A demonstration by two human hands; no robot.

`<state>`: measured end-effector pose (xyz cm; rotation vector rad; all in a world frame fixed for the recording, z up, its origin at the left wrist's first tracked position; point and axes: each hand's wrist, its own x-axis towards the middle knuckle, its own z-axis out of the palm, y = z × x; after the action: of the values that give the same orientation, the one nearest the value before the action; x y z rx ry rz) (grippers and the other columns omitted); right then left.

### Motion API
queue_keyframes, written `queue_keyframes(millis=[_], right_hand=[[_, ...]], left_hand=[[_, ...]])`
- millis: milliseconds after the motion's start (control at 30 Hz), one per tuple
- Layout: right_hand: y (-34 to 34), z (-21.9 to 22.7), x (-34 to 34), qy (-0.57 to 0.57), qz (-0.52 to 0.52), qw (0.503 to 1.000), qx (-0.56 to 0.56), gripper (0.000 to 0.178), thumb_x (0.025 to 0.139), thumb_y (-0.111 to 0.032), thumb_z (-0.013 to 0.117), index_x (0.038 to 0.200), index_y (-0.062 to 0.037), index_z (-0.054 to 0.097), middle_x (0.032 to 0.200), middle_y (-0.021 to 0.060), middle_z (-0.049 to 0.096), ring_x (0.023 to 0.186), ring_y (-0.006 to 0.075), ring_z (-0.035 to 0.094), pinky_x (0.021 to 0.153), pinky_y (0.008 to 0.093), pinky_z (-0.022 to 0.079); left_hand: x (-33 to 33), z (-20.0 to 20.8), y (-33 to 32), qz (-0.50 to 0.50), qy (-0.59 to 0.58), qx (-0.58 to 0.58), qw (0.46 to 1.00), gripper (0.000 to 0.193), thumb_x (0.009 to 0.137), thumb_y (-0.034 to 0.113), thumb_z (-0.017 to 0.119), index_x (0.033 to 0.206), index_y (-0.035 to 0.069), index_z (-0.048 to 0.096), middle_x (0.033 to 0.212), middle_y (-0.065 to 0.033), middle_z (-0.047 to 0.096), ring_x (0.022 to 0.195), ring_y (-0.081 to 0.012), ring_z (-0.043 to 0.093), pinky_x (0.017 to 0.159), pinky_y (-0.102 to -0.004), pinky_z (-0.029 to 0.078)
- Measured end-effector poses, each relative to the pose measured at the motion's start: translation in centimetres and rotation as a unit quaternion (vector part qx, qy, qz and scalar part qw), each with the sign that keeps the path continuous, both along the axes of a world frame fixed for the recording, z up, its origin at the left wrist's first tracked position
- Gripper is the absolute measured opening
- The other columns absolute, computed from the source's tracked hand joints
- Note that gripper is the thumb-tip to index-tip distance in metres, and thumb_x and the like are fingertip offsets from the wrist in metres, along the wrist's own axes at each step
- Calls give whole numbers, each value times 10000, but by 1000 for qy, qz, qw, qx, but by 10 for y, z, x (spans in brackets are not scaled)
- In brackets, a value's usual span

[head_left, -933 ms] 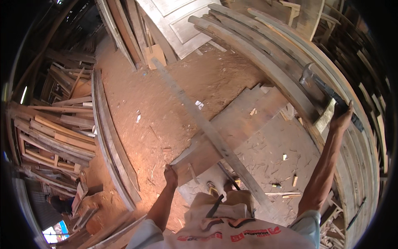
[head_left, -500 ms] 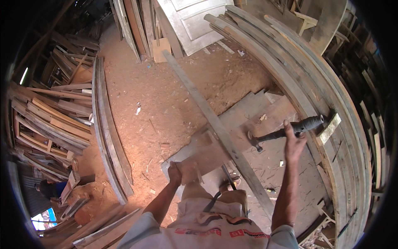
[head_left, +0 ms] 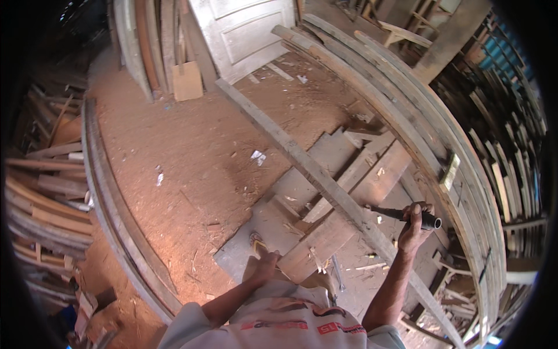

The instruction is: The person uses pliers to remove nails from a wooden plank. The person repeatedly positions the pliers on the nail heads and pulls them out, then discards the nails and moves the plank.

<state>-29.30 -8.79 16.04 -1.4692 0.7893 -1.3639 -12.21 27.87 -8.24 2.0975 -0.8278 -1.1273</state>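
My right hand [head_left: 414, 228] is wrapped around the black handle of a hammer [head_left: 392, 213]. The butt of its handle points right, and its small head lies to the left, close to the long grey beam. Low in the middle, my left hand [head_left: 268, 263] grips the near left end of a wide reddish-brown board [head_left: 317, 244]. Slanting across this board is the long grey wooden beam [head_left: 317, 174]. Bent nails or splinters stick up near the board's near edge; I cannot tell which.
Long curved-looking planks [head_left: 407, 125] are stacked on the right, with a pale block [head_left: 450, 173] on top. Behind stand a white panelled door [head_left: 247, 35] and upright boards. Two long planks [head_left: 119, 227] and piled timber lie left. Scraps and nails litter the floor.
The view has shifted. The hammer has swung, so its handle butt now points more toward me. My left hand stays at the board's end, and a foot now shows beside it.
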Motion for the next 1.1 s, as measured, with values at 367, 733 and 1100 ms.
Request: queue_keyframes(millis=[367, 733, 1100], right_hand=[[57, -21, -50, -174, -184, 965, 68, 214, 952, -177, 736, 920, -42, 574, 911, 119, 662, 824, 180, 606, 798, 348, 492], [40, 113, -184, -220, -141, 963, -66, 255, 974, -219, 662, 856, -79, 485, 793, 86, 538, 603, 128, 456, 651, 323, 473], [77, 78, -348, -124, -309, 942, -49, 379, 946, -320, 763, 858, -74, 489, 772, 87, 554, 548, 123, 497, 561, 308, 508]], left_hand=[[100, 8, 5, 311, 167, -98, 931, 313, 1073, 331, 560, 1134, 30, 617, 955, -118, 732, 817, -204, 708, 756, -340, 574], [3, 146, -151, 96, -9, -253, 963, 265, 1079, 244, 586, 1207, 14, 613, 1037, -107, 685, 936, -182, 678, 853, -336, 568], [-218, 192, -455, -275, -138, -298, 904, 577, 991, 304, 681, 1440, -10, 501, 1384, -252, 600, 1314, -390, 572, 1118, -471, 448]])
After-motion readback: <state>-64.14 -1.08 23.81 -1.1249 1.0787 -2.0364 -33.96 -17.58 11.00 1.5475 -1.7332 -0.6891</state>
